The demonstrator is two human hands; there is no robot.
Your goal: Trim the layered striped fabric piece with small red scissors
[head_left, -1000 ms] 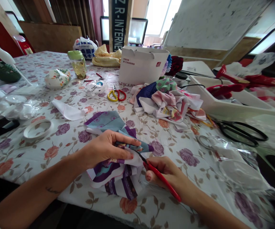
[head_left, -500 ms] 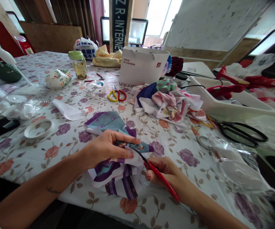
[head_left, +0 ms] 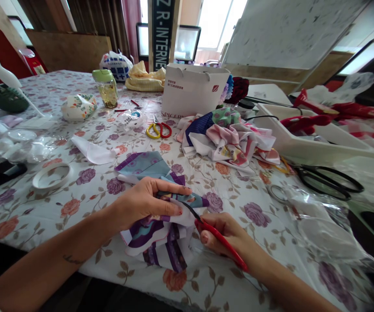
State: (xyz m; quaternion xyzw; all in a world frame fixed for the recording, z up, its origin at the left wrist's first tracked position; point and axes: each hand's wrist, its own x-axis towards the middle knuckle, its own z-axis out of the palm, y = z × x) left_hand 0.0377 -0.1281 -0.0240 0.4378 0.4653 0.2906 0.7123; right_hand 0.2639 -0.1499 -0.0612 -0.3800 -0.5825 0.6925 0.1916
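Note:
My left hand pinches a piece of patterned fabric in purple, white and blue between thumb and fingers. In my right hand is a red-handled tool with a thin, curved black tip. That tip meets the fabric at my left fingertips; its very end is hidden in the folds. Just beyond my left hand lies more blue and purple fabric, partly covered by the hand. Striped purple and white folds hang below my fingers onto the floral tablecloth.
Yellow-and-red-handled scissors lie ahead, near a fabric heap and a white paper bag. On the right are black-handled scissors, a white bin and plastic packaging. A tape roll lies left.
My right hand has moved slightly right, and the red handle's lower end has swung a little to the right and down. My left hand keeps its place on the fabric.

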